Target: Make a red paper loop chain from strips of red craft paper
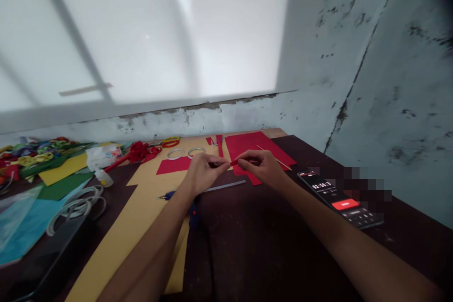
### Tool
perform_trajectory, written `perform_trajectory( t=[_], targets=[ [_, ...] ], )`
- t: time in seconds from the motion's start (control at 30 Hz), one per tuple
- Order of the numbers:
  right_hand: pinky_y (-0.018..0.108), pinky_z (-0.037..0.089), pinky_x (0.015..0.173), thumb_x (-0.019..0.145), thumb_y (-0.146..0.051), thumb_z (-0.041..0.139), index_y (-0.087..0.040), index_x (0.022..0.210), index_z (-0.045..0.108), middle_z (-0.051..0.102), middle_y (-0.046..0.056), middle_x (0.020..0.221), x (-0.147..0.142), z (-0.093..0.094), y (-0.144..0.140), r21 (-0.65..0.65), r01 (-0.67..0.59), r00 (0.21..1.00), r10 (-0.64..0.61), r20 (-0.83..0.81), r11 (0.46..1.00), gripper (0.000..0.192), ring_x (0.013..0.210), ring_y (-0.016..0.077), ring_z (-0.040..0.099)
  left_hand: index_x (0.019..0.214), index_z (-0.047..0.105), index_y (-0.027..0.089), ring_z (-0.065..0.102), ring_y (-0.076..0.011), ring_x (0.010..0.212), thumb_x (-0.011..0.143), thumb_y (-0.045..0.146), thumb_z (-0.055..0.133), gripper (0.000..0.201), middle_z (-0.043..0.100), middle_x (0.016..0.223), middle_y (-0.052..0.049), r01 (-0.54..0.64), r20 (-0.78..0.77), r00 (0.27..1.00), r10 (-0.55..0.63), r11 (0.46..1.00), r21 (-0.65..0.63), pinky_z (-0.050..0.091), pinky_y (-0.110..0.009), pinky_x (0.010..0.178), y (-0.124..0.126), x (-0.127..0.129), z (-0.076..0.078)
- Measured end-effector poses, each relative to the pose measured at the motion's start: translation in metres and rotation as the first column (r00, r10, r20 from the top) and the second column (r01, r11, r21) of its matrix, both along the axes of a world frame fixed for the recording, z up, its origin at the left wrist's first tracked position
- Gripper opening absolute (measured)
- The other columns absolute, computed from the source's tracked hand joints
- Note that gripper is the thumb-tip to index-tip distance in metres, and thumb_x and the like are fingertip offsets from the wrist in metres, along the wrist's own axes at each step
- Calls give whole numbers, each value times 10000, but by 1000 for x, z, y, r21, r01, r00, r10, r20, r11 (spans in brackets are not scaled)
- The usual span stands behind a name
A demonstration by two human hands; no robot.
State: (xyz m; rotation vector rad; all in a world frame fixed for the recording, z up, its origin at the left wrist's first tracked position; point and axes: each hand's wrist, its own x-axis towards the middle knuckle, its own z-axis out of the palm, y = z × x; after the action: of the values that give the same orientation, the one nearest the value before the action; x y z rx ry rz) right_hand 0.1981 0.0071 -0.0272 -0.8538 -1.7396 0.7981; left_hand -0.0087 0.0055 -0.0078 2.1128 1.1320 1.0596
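Observation:
Above the dark table, a small red strip (234,163) of felt-like or paper material is stretched between my hands. My left hand (204,173) pinches its left end with thumb and fingertips. At the other end, my right hand (261,165) is closed on it, with fingers curled. Behind the right hand lie a large red sheet (255,144) and a thin wooden stick (283,165). A greyish glue stick (226,185) sticks out past the left hand. Partly hidden by the left forearm is a blue glue gun (194,217).
A phone (334,198) showing a timer lies right of my right forearm. Two silvery rings (176,154), yellow-red scissors (170,141) and yellow sheets (116,240) are at left. Farther left are a black box-like object (60,255), a coiled white cable (79,203) and colourful craft material (38,153).

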Motion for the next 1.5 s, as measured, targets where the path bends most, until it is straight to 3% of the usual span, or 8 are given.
perform_trajectory(
  t=[0.23, 0.4, 0.53, 0.67, 0.87, 0.97, 1.13, 1.5],
  targets=[
    [278, 496, 665, 813, -361, 691, -174, 868, 777, 737, 61, 805, 2, -2, 3, 55, 43, 999, -42, -22, 998, 213, 738, 173, 650, 781, 784, 136, 594, -146, 613, 779, 353, 698, 233, 719, 686, -51, -33, 32, 999, 36, 996, -85, 422, -228, 550, -1, 1, 5],
    [279, 512, 664, 797, -375, 711, -172, 877, 763, 736, 66, 830, 0, -2, 2, 12, 20, 999, -19, -32, 1000, 224, 746, 174, 656, 764, 790, 152, 582, -135, 590, 805, 343, 676, 226, 709, 649, -36, -66, -16, 998, 66, 998, -6, 405, -225, 533, -2, 0, 7],
    [278, 520, 680, 796, -373, 711, -180, 864, 769, 728, 63, 832, 2, 1, 2, 41, 2, 1000, -1, -25, 999, 212, 777, 177, 655, 818, 787, 146, 630, -151, 642, 789, 348, 699, 223, 738, 719, -55, -24, 29, 999, 25, 999, -37, 467, -228, 590, 0, 1, 5],
    [281, 520, 673, 795, -374, 708, -172, 845, 766, 722, 62, 807, 6, 4, 4, 63, 59, 998, -57, -38, 996, 216, 749, 173, 653, 792, 783, 138, 600, -134, 604, 807, 359, 680, 244, 712, 672, -44, -59, -60, 996, 58, 998, -18, 442, -213, 558, 0, -1, 7],
    [286, 529, 697, 791, -389, 703, -170, 845, 750, 733, 56, 799, 4, 3, 3, 9, -20, 999, 20, 37, 1000, 231, 759, 179, 668, 842, 784, 141, 638, -155, 655, 832, 363, 643, 264, 739, 743, -56, -21, -83, 996, 24, 999, 34, 465, -227, 589, 4, -4, 2],
    [294, 530, 701, 797, -401, 692, -169, 827, 752, 731, 60, 798, 5, 4, 3, 42, 11, 999, -13, 43, 999, 242, 755, 180, 662, 864, 785, 143, 647, -155, 641, 815, 358, 665, 251, 744, 730, -61, -24, -109, 994, 26, 1000, 17, 468, -223, 580, 5, -4, 2],
    [295, 529, 688, 789, -366, 694, -159, 815, 748, 727, 71, 799, 6, 9, 1, 56, 81, 997, -81, 14, 995, 215, 747, 185, 656, 837, 795, 156, 647, -156, 634, 814, 369, 681, 243, 752, 717, -58, -92, -166, 980, 108, 990, 103, 446, -221, 567, 6, -9, 4],
    [260, 501, 624, 825, -308, 635, -155, 860, 755, 741, 55, 745, 5, -3, 7, -16, -46, 976, 48, 213, 999, 198, 688, 175, 673, 919, 800, 213, 660, -147, 670, 851, 337, 650, 206, 760, 801, -59, -32, -291, 952, 98, 974, 224, 476, -219, 624, 7, -7, 2]
  ],
)
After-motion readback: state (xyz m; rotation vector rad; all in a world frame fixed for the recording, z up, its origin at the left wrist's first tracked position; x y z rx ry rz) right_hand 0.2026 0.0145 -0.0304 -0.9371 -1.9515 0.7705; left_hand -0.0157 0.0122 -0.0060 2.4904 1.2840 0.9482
